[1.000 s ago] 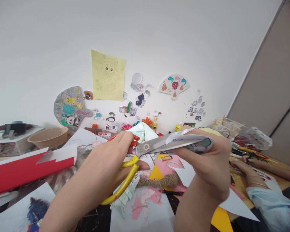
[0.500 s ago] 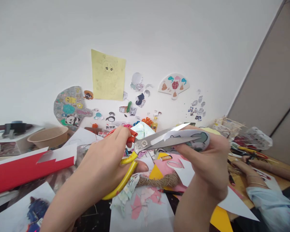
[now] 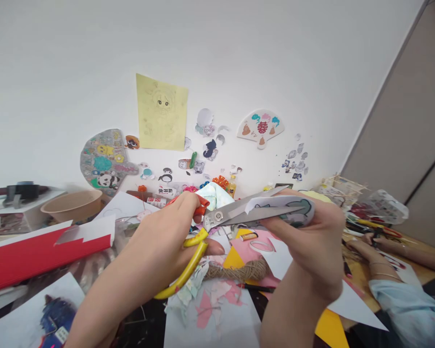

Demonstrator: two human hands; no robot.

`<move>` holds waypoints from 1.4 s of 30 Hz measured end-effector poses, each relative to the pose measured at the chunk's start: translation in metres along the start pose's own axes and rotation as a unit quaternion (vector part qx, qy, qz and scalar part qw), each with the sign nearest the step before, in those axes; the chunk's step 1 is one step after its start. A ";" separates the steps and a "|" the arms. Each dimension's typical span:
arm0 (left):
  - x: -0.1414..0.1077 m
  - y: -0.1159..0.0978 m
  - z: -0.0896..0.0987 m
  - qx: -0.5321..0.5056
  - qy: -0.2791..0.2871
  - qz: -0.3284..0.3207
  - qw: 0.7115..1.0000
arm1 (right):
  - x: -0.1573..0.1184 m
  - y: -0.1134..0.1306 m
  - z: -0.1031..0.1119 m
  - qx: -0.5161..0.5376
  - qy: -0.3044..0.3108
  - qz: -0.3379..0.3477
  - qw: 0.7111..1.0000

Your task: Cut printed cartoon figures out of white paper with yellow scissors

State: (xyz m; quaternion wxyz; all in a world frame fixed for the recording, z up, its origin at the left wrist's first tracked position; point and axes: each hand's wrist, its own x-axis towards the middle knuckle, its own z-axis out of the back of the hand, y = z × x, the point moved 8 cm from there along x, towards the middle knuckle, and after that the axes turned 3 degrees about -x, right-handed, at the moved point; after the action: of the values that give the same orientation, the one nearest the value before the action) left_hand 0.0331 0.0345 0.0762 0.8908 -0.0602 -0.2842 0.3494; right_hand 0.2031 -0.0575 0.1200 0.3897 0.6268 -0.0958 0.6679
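My left hand (image 3: 170,232) is closed round the handles of a pair of scissors (image 3: 218,216), one handle red, the other yellow. The blades point right, parted a little, with paper between them. In my right hand (image 3: 310,241) a small paper cutout (image 3: 300,211) with a grey-green drawing is pinched, fingers and thumb bent round it. A narrow white edge of the cutout stands up between the blades. Under my hands lie torn pink paper scraps (image 3: 206,307) on a white sheet and a bundle of brown twine (image 3: 239,270).
A co-worker's hands (image 3: 362,249) are busy at the table on the right. On the left are a brown bowl (image 3: 72,205), a red folded card (image 3: 39,258) and a dark blue object (image 3: 56,314). Paper cutouts and a yellow drawing (image 3: 162,113) hang on the wall.
The scissors have shifted slightly right towards my right hand, and their blades have closed a little on the paper. My right hand has hardly moved.
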 end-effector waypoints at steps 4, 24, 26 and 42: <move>-0.001 -0.001 0.000 0.008 0.002 -0.008 1.000 | -0.002 -0.002 0.000 -0.003 0.006 -0.008 1.000; -0.001 -0.003 0.000 0.015 0.000 -0.016 1.000 | -0.003 -0.006 0.005 -0.015 0.024 -0.038 0.999; -0.001 -0.002 0.000 0.021 0.001 0.003 1.000 | -0.002 -0.006 0.005 -0.025 0.023 -0.041 0.999; 0.001 -0.002 -0.005 0.003 0.004 -0.021 1.000 | -0.001 -0.002 -0.001 0.022 0.038 -0.036 0.998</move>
State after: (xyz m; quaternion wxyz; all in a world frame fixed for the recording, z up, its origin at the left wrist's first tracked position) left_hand 0.0370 0.0341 0.0731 0.8992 -0.0532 -0.2812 0.3310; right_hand 0.2037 -0.0556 0.1185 0.4027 0.6127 -0.0434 0.6786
